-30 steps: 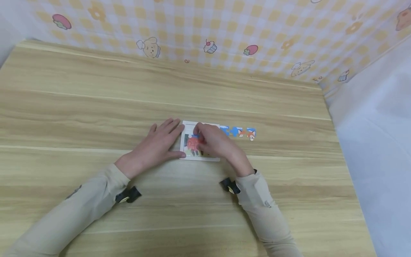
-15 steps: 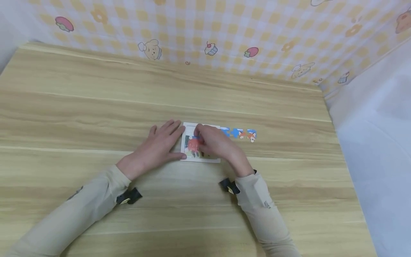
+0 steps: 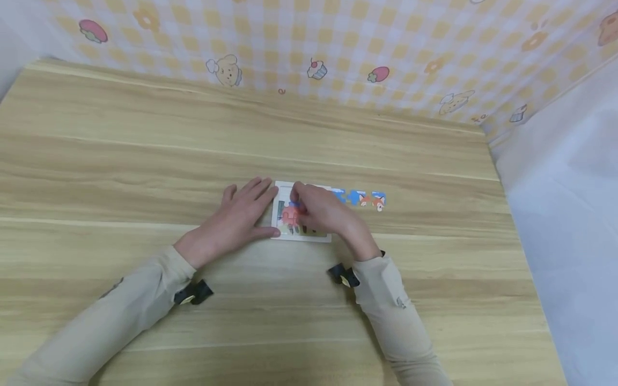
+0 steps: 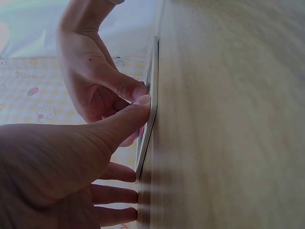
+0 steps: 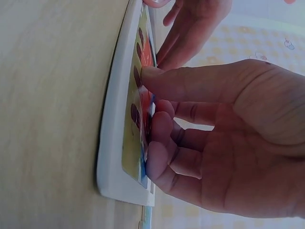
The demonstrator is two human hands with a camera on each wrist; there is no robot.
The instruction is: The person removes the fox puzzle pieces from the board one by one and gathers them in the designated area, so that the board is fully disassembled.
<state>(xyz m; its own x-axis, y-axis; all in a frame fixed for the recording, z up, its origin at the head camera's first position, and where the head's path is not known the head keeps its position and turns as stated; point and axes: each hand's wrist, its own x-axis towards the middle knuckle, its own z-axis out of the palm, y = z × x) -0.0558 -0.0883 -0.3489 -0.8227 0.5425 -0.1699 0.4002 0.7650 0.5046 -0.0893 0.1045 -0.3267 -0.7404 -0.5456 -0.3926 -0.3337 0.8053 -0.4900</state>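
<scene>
A small jigsaw puzzle in a white tray (image 3: pixel 309 239) lies on the table, with joined pieces (image 3: pixel 288 214) showing a red shape. My left hand (image 3: pixel 232 222) spreads its fingers against the tray's left side; the thumb (image 4: pixel 138 107) rests on its near corner edge in the left wrist view. Over the picture, my right hand (image 3: pixel 325 212) has thumb and curled fingers on a puzzle piece (image 5: pixel 144 98), which they mostly hide. Right of the tray lie loose pieces: a blue one (image 3: pixel 339 195), one with blue and orange (image 3: pixel 356 197), and one with a fox face (image 3: pixel 379 200).
The wood-grain table (image 3: pixel 145 161) extends around the tray. A yellow checked cloth (image 3: pixel 270 48) hangs behind it, and a white sheet (image 3: pixel 565 225) borders the right side. Black wrist mounts (image 3: pixel 193 292) sit at both cuffs.
Both hands keep their places at the tray. The right fingers shift only very slightly over the pieces, and the loose pieces stay where they were.
</scene>
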